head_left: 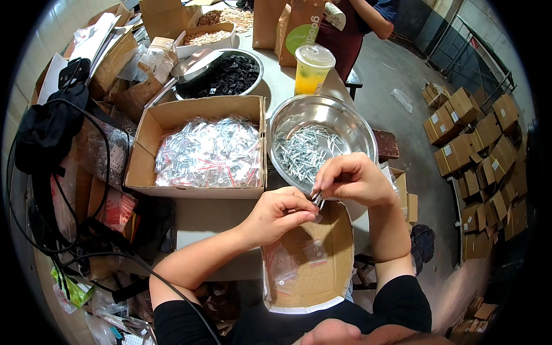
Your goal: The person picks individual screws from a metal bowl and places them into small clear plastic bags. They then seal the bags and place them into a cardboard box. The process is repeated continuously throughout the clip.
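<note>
Over the far end of a shallow cardboard tray (330, 275), my two hands meet with fingers closed. A few silvery screws (318, 200) show between their fingertips. My left hand (280, 213) pinches them from the left, and my right hand (359, 181) pinches from above and right. Whether a bag is also in my left fingers I cannot make out. Small clear zip bags (282, 265) lie in the tray, some with a washer-like ring inside. Just beyond my right hand, a steel bowl (362, 123) holds a heap of loose screws (305, 152).
Left of the bowl stands an open cardboard box (141, 167) full of filled clear bags (210, 152). Behind are a basin of black parts (230, 75), a metal scoop (195, 64) and a yellow drink cup (313, 69). Cables (106, 149) hang at left. Another person (374, 17) stands beyond.
</note>
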{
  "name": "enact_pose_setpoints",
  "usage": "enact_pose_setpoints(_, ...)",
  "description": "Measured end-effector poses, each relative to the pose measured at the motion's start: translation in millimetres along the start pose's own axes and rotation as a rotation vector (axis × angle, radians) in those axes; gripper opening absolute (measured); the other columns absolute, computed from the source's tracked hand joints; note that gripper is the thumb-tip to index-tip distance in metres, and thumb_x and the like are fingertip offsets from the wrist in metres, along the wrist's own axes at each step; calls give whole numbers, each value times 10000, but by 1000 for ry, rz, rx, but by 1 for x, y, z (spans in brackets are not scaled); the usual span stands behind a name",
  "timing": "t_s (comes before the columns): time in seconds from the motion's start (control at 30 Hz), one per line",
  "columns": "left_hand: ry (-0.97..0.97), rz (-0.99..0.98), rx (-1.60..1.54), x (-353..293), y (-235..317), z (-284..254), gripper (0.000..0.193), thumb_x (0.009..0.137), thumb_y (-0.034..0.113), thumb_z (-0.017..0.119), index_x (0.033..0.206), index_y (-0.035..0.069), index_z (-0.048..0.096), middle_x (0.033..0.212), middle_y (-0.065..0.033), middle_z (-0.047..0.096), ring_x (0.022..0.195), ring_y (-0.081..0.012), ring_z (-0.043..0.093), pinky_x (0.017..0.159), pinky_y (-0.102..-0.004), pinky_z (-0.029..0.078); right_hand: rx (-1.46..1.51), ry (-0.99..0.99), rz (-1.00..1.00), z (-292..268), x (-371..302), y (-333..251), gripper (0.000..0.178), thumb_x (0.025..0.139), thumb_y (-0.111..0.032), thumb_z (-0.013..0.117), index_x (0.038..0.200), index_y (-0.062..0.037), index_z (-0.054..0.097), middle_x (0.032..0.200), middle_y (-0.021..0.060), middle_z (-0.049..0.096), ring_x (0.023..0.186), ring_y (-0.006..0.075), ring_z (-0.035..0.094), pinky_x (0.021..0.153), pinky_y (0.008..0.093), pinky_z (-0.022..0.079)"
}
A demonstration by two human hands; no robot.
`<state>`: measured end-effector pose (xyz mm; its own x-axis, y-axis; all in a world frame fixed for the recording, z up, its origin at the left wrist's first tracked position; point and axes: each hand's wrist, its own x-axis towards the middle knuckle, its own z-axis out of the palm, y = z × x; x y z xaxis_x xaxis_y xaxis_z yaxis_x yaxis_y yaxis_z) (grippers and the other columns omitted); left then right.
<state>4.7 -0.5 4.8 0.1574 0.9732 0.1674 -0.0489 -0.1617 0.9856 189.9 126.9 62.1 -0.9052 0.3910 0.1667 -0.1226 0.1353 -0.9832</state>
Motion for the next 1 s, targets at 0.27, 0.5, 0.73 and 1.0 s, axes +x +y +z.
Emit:
enact_pose_setpoints(0.27,-67,79,-26,-1,-9,-5,167,812,109,764,822,-23,663,912,-64,648,814,-81,594,723,-250,492,-43,3,-54,7,2,0,138,780,102,671,882,9,669,913,70,682,876,142,644,776,278,524)
enact_pose_setpoints(0.5,-154,-76,-36,1,2,-5,253,810,146,780,946,1,623,881,-23,647,834,-66,579,741,-247,486,-410,-5,-307,25,4,-6,118,757,48,703,839,-23,655,912,102,683,801,217,681,705,290,540)
enact_pose_setpoints(0.73,-164,-81,-94,2,-7,-3,269,795,134,784,967,6,620,884,-29,647,835,-79,581,741,-259,490,-553,-105,-386,41,3,-9,135,737,53,672,838,-21,621,949,101,675,836,248,681,712,308,554)
enact_pose_setpoints(1.0,-147,-84,-194,3,-1,-2,320,777,137,797,1023,21,628,944,-32,657,870,-96,597,772,-273,496,-539,-50,-390,45,5,-10,176,755,26,693,914,-24,634,1068,146,649,872,287,676,736,324,561)
